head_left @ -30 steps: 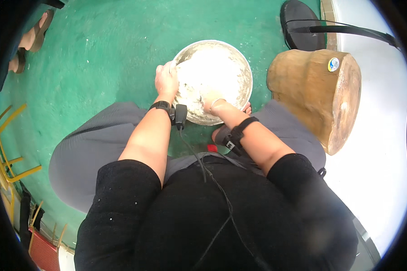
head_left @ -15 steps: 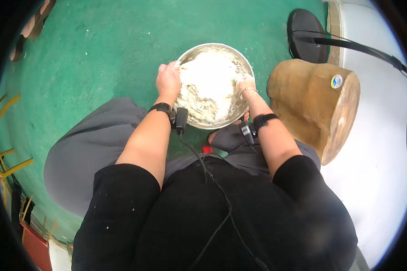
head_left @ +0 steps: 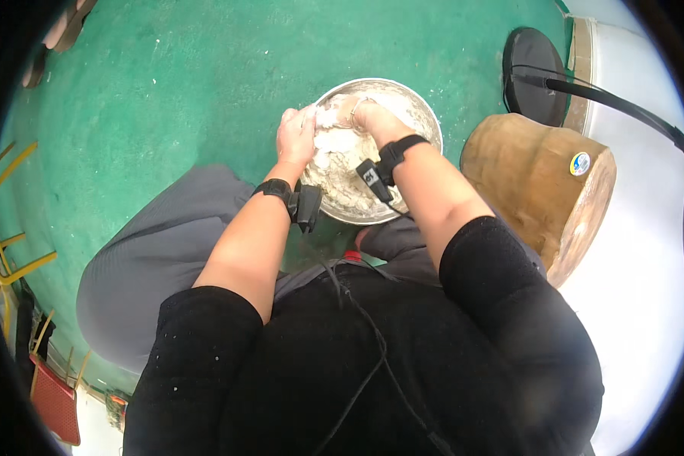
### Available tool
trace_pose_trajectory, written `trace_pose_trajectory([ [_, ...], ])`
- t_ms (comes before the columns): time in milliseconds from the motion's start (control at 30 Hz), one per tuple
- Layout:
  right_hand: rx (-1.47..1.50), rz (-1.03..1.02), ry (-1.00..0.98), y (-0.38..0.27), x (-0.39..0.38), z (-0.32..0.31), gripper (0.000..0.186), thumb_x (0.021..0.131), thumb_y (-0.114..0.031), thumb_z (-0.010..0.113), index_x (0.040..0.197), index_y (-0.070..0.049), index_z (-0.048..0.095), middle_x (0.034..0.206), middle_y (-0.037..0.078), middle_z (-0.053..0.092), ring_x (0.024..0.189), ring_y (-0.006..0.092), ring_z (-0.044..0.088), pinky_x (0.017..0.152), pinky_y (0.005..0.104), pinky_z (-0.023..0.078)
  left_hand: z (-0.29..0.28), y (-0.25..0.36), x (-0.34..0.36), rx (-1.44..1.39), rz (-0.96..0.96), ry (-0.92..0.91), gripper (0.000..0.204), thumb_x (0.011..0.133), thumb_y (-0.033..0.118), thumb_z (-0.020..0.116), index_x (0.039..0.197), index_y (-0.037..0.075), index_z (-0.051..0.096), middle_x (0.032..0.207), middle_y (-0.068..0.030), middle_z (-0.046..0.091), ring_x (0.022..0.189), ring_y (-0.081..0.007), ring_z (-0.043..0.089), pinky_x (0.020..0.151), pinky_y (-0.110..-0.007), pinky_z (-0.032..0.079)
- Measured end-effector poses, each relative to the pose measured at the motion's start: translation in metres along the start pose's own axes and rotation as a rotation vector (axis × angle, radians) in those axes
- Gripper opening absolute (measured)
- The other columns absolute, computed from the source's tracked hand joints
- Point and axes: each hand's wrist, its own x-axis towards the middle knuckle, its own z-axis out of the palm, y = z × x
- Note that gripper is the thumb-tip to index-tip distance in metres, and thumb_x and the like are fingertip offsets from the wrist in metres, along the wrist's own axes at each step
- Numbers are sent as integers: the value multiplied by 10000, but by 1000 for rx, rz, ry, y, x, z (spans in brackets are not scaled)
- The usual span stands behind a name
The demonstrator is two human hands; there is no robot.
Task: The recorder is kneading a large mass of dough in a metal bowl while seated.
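Note:
A round metal bowl (head_left: 436,125) holds pale, lumpy dough (head_left: 342,178) with loose white flour in it. My left hand (head_left: 296,138) is closed on the bowl's left rim, thumb toward the inside. Inside the bowl, near the far left wall, my right hand (head_left: 347,114) presses into the floury dough with curled fingers. Flour and dough partly hide those fingertips. The two hands are close together. A thin bracelet circles my right wrist, and a black strap with a small device is on each forearm.
Right of the bowl lies a brown log-shaped stool (head_left: 536,163). Behind it stands a black round base (head_left: 534,72) with a pole, beside the white wall (head_left: 646,213). Yellow metal frames (head_left: 26,267) and a red panel (head_left: 57,403) are at the left on the green floor (head_left: 205,91).
My right hand has moved from the bowl's right side across to its far left part, near my left hand. My left hand keeps its place on the rim. The view has shifted slightly.

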Motion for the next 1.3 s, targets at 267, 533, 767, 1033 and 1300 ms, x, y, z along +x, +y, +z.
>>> trace_pose_trajectory([
  [267,139,101,-139,16,-31,28,295,553,-115,594,842,-74,638,790,146,621,749,268,597,664,342,461,23,5,11,21,45,3,308,844,319,425,946,99,615,800,-141,543,828,-296,514,757,-372,406],
  [533,-85,-87,318,-3,-168,68,407,640,-144,582,1045,-121,553,1028,124,551,961,283,518,824,351,407,25,23,16,143,8,4,314,834,339,423,983,125,598,991,-137,560,919,-305,521,805,-387,409],
  [767,-123,124,448,-4,-207,113,351,694,-196,555,1030,-97,542,1016,126,530,925,271,512,804,380,399,25,25,18,187,58,-2,299,824,316,422,994,139,593,956,-135,563,910,-300,523,801,-392,407],
  [1033,16,208,499,-2,-159,141,222,770,-195,484,945,-100,582,839,139,582,777,282,566,666,388,448,25,32,14,149,106,67,290,832,279,421,947,95,612,853,-135,582,852,-293,535,769,-375,414],
  [1300,163,231,336,7,-113,119,205,755,-146,479,921,-95,589,844,142,575,777,285,575,645,379,463,22,35,14,140,105,66,292,836,281,429,924,79,621,835,-141,586,821,-296,543,756,-373,420],
])
